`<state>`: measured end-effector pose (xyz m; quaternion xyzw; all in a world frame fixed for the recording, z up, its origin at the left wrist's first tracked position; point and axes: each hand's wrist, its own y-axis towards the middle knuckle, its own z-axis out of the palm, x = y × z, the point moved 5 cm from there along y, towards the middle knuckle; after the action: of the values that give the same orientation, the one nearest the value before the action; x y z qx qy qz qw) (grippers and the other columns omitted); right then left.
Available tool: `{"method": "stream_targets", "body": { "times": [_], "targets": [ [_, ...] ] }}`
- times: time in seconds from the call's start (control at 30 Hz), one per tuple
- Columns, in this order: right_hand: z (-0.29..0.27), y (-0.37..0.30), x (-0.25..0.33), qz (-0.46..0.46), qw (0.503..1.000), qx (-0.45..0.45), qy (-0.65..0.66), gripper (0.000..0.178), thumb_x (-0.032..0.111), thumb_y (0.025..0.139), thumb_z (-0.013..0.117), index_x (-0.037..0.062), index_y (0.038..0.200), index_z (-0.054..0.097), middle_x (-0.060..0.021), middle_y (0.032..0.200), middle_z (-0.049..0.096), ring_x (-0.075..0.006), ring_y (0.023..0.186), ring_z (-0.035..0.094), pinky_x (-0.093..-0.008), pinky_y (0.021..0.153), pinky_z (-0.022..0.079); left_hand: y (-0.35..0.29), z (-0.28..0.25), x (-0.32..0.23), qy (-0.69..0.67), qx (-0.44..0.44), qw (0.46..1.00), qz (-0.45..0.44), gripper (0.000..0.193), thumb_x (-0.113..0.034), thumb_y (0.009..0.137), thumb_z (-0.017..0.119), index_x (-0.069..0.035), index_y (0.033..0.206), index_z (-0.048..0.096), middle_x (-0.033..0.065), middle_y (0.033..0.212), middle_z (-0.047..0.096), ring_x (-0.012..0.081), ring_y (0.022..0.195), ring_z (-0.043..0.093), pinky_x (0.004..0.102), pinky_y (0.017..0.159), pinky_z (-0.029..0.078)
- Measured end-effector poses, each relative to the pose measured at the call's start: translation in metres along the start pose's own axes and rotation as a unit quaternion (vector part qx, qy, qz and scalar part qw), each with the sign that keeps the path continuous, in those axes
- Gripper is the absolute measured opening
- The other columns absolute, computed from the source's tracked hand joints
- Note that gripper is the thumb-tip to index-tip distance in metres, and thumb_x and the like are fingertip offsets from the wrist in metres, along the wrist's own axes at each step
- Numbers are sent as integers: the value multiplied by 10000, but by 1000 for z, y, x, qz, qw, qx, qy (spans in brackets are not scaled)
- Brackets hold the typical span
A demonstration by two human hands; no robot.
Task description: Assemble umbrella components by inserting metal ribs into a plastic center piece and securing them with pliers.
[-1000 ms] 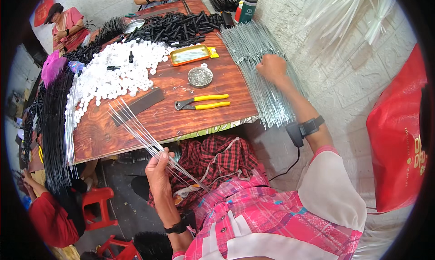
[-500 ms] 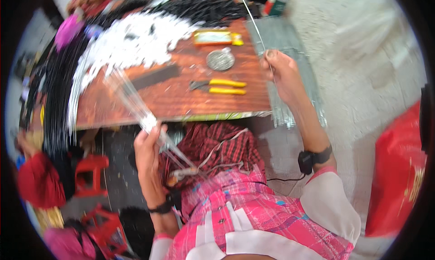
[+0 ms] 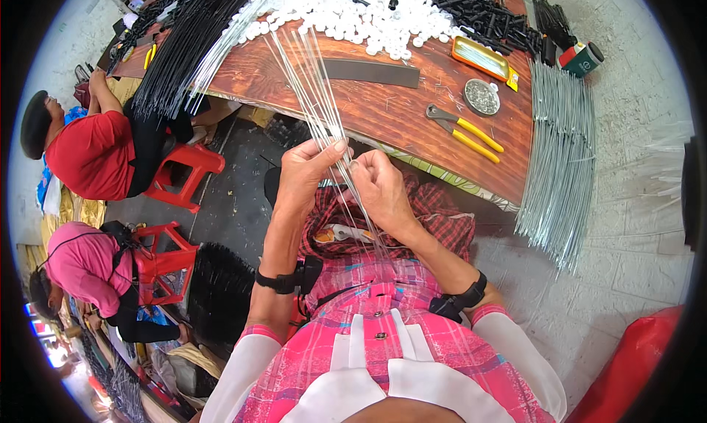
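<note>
In front of my lap, my left hand (image 3: 313,172) is closed round a loose bundle of thin silvery wires (image 3: 313,91), which fan out over the table edge. My right hand (image 3: 381,191) is right beside it, thumb and fingertips pinched at the same wires. Their lower ends point down over the red checked cloth (image 3: 434,213) on my lap. Beyond my hands, yellow-handled cutting pliers (image 3: 471,135) and a round dish of small metal bits (image 3: 482,97) lie on the wooden table (image 3: 383,121).
White round caps (image 3: 346,18) and black plastic parts (image 3: 479,14) are heaped at the back. A flat dark bar (image 3: 372,73) lies near them. Long grey wires (image 3: 560,150) overhang the right edge, black rods (image 3: 199,40) the left. Two people sit on red stools (image 3: 188,176) at left.
My right hand has come from the far right, where it held a single wire, to the bundle in my left hand. The view has shifted, showing more of the left side.
</note>
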<state>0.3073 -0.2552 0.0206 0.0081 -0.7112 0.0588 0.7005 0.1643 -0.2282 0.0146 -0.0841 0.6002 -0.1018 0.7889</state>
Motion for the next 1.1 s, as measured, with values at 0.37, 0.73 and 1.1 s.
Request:
{"method": "stream_targets", "body": {
  "times": [0.37,0.73,1.1],
  "targets": [
    [-25,5,-48,120,992,24,38,361,325,1002,451,-34,986,491,-198,794,686,-276,631,691,-380,577,543,30,29,57,-16,109,985,-133,229,-216,945,642,-5,1035,656,79,909,695,104,687,621,256,550,496],
    [-18,10,-31,-65,941,4,-333,219,206,928,485,-12,937,509,-263,683,606,-463,672,608,-569,609,450,31,36,65,-172,102,964,-175,465,-314,1071,294,64,1283,465,243,1269,588,332,1154,585,442,1026,461],
    [-2,14,-31,122,963,197,138,249,40,943,414,-50,1146,525,-186,959,689,-281,869,706,-356,713,562,15,29,33,18,145,979,-143,347,-258,1011,478,23,1157,619,119,947,696,140,689,652,249,506,518]
  ]
}}
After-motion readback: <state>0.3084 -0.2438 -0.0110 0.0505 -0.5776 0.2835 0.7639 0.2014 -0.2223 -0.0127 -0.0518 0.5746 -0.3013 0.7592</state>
